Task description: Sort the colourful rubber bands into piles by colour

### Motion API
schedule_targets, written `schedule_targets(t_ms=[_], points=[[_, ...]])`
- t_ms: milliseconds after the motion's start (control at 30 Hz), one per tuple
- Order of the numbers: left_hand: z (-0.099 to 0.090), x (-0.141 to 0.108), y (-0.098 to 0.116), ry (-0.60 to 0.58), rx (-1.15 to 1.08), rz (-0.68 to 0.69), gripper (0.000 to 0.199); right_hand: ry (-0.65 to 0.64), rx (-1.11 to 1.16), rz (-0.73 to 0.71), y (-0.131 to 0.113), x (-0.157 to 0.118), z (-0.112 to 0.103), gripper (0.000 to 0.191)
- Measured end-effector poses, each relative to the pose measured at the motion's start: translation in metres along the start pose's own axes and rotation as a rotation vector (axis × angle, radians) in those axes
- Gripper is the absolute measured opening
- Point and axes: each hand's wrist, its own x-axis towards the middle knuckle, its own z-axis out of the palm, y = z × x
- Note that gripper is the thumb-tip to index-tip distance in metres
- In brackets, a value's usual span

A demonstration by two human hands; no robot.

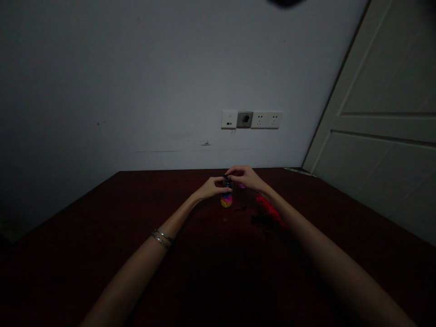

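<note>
Basically, both hands were on one small jar, and it stood upright on the dark red table, out toward the wall. Left hand had it round the upper part, thumb across the near side and fingers curled behind, so only about as open as the jar was wide. Right hand was over the top, thumb and fingertips bent in close together at the mouth. Honestly can't tell if they had a pinch of something or were just touching the rim, it was way too dark up there. You could make out layers though: yellow at the bottom, then pink, then blue, with something darker above. I'd call the step in hand fiddly work at the mouth, left bracing, right doing the fine bit. As I see it, the next move called for a firm left hold, no tipping, and small fingertip pressure straight down rather than sideways. Just right of the jar were a purple bit and a dark scrap, plus a red bundle by my right forearm, partly hidden behind it, none of them in my grip as far as I could see.
</note>
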Motion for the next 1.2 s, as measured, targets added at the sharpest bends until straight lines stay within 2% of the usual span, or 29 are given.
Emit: schedule_targets(t_ms=[300,533,900,1067,1200], points=[[-0.002,-0.001,0.003,-0.012,0.013,-0.03,0.039,-0.079,-0.062,-0.039,0.0,-0.001,-0.006,0.014],[-0.001,-0.001,0.002,-0.016,-0.04,-0.029,0.037,-0.194,-0.227,-0.036,-0.011,0.001,-0.01,0.023],[0.001,0.0,0.004,-0.014,-0.033,-0.043,0.038,-0.296,-0.362,0.053,-0.004,0.017,-0.005,0.044],[0.001,0.0,0.003,0.005,0.032,-0.059,0.032,-0.324,-0.355,0.11,-0.005,0.023,0.0,0.044],[0.0,0.001,0.001,-0.01,-0.013,-0.037,0.035,-0.351,-0.36,0.145,-0.007,0.027,-0.002,0.047]])
